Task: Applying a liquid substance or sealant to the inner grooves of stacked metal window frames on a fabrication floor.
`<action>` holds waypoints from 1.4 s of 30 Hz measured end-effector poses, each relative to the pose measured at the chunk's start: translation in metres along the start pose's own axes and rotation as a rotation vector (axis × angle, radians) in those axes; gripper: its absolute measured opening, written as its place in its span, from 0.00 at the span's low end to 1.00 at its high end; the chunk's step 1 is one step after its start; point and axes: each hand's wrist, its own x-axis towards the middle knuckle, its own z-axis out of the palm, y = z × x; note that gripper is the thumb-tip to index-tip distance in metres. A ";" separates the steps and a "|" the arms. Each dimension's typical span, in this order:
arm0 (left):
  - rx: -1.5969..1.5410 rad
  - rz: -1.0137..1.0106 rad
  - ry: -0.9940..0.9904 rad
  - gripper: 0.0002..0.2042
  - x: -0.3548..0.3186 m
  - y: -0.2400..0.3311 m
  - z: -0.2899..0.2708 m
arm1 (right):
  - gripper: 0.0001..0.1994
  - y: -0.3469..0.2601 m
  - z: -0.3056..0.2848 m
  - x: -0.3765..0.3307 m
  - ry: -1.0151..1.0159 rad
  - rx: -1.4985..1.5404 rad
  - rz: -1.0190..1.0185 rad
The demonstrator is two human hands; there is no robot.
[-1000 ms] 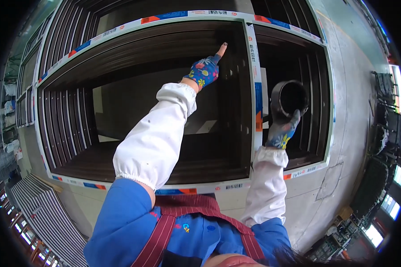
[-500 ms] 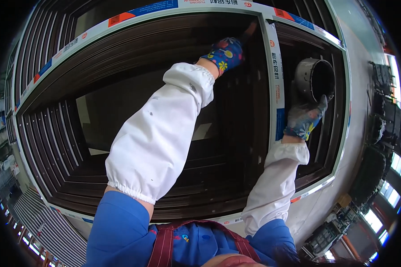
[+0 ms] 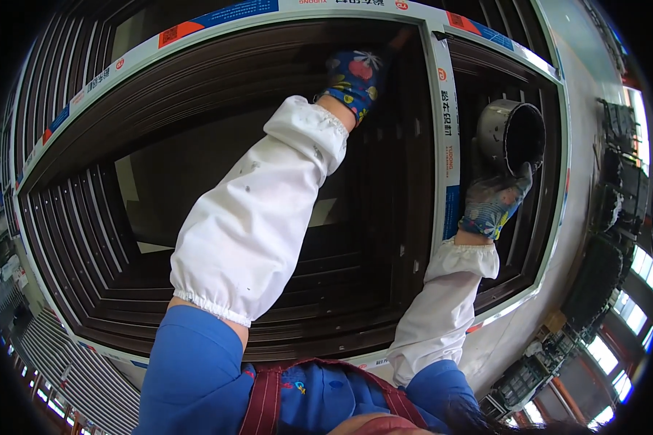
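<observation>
My right hand (image 3: 495, 199), in a dark-palmed, flower-patterned glove, grips a round metal pot (image 3: 497, 130) by its near side, thumb at the rim. The pot tips to the right, its dark mouth showing. My left hand (image 3: 353, 81), in a matching glove, reaches into the far right corner of the large opening of a dark brown window frame (image 3: 410, 217). Its fingers fade into the dark there, so what they hold or touch is hidden. A blurred reddish-brown streak (image 3: 400, 39) shows just beyond them.
Similar frames lie stacked beneath, edges stepping inward. Printed protective film (image 3: 448, 130) covers the crossbar and outer rim. More frames (image 3: 72, 80) stand beyond at the far left. Dark racks (image 3: 620, 167) line the right side past a pale floor (image 3: 584, 145). Striped profiles (image 3: 80, 366) lie at lower left.
My left hand has shifted a little to the left and turned, showing more of the glove's back. The pot in my right hand has turned slightly; that hand has dropped a little nearer.
</observation>
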 end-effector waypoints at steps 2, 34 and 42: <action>-0.057 -0.055 -0.007 0.38 -0.007 0.000 -0.002 | 0.26 -0.005 0.006 -0.004 -0.048 0.128 0.058; -0.008 0.042 -0.097 0.05 -0.007 0.028 -0.021 | 0.22 0.026 -0.050 0.030 -0.098 -0.339 -0.212; 0.092 0.012 -0.288 0.36 -0.013 0.025 -0.015 | 0.22 0.020 -0.033 0.015 -0.066 -0.203 -0.120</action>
